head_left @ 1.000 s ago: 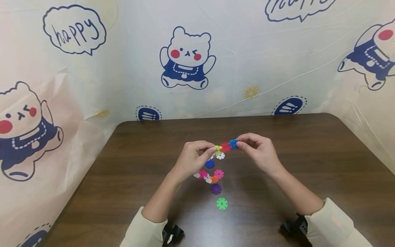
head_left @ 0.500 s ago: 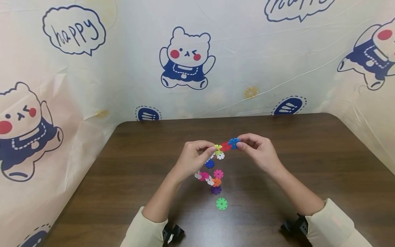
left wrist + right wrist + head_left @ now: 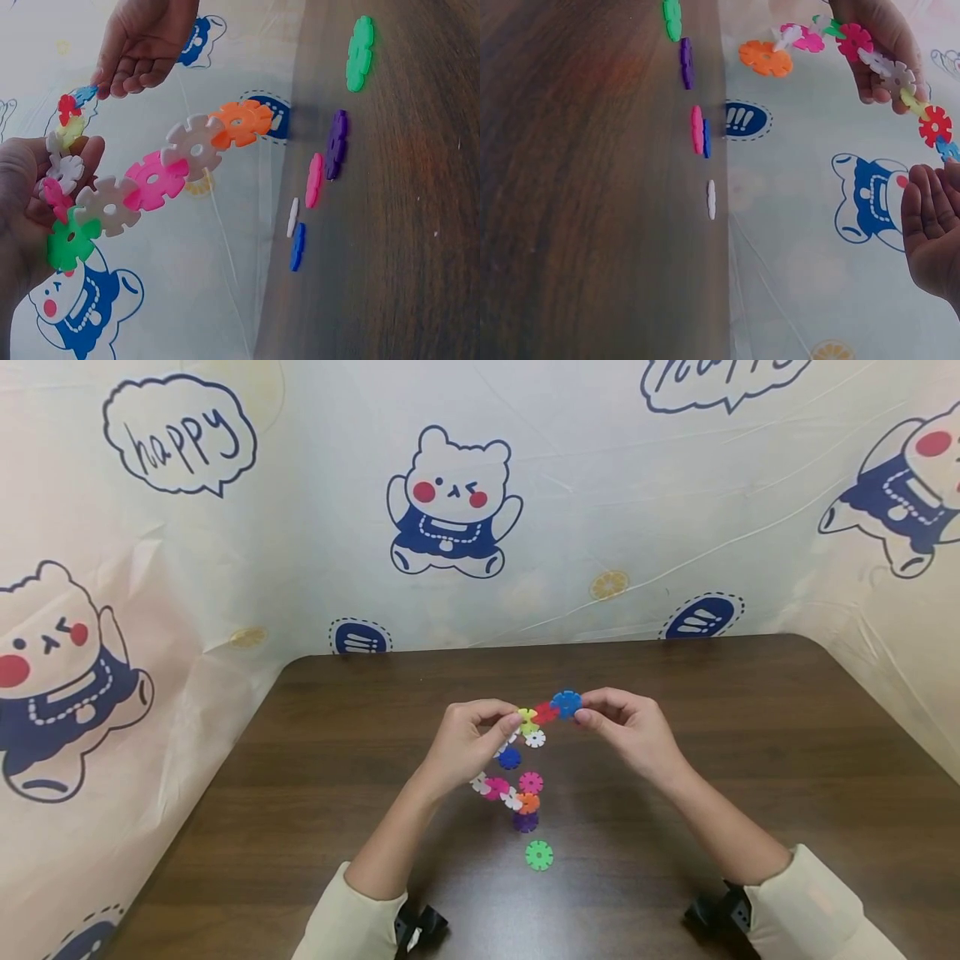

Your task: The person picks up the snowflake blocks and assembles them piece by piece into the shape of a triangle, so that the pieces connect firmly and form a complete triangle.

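Above the middle of the dark wooden bench (image 3: 675,760), both hands hold up a chain of interlocked plastic snowflake discs (image 3: 154,180). The bench has bare room to either side and towards its far edge, where the cartoon-bear plastic sheet (image 3: 450,510) stands as a wall; the same sheet closes in the left and right sides. No containers show.

The left hand (image 3: 465,752) has its grip pinched on the chain near the yellow disc, and the pink, white and orange discs hang down from it. The right hand (image 3: 626,731) pinches the blue disc (image 3: 566,702) at the chain's far end between thumb and fingertips.

Loose on the bench below lie a green snowflake disc (image 3: 538,855), a purple one (image 3: 525,822), a pink one (image 3: 530,782), a dark blue one (image 3: 510,758) and a white one (image 3: 535,738).
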The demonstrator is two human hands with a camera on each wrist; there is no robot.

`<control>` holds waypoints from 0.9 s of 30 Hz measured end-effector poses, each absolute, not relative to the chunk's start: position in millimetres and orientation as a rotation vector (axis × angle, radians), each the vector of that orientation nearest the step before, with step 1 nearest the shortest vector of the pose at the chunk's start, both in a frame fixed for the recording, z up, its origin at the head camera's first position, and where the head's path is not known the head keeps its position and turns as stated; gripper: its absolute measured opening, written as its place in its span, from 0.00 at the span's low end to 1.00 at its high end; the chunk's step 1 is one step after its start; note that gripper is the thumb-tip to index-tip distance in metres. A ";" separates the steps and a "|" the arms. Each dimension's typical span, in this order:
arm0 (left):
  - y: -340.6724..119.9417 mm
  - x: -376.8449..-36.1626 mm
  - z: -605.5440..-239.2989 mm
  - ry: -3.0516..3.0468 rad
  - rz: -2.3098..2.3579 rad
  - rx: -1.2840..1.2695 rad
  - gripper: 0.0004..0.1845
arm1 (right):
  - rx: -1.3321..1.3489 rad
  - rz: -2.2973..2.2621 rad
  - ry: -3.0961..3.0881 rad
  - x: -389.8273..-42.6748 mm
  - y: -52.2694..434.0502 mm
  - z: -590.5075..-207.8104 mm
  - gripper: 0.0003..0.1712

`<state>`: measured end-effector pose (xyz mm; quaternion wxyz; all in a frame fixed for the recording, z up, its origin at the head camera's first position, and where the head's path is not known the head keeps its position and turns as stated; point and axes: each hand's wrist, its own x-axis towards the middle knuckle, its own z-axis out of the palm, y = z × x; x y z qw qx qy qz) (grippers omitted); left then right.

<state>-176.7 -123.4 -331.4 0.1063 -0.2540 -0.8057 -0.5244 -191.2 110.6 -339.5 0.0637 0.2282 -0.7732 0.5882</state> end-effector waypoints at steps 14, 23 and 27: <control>-124.2 -178.9 -328.5 -2.120 -1.807 -0.544 0.09 | 0.701 1.768 -2.448 -190.0 109.4 -351.5 0.08; -126.0 -179.2 -325.3 -1.939 -1.825 -0.482 0.09 | 0.884 1.750 -2.645 -190.9 106.0 -359.9 0.08; -126.0 -178.8 -324.1 -1.927 -1.830 -0.455 0.09 | 0.981 1.771 -2.680 -189.4 104.9 -362.1 0.08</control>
